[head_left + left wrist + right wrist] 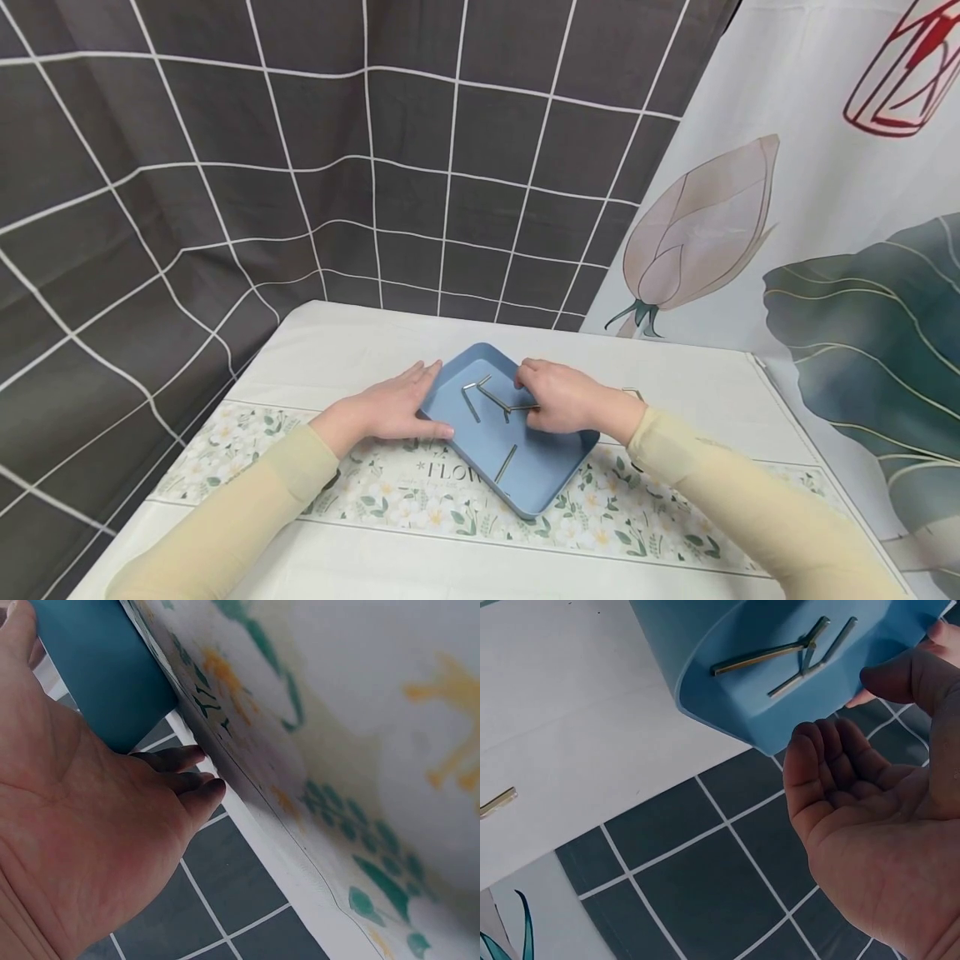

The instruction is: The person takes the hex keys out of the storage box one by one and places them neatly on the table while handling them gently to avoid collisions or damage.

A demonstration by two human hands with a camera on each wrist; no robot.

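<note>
The left hand (390,408) lies with its fingers extended against the left side of the blue tray (543,458), while just right of it, on the flowered cloth (352,558), "*FLOW" (450,472) reads up to where the tray covers the rest, with smaller lettering beneath too fine to read. Inside the tray lie several bent rods (471,403), between the two hands and just left of the right hand (566,398), which hangs over the tray's right side, fingers loosely bent, thumb apart, nothing visibly gripped.
</note>
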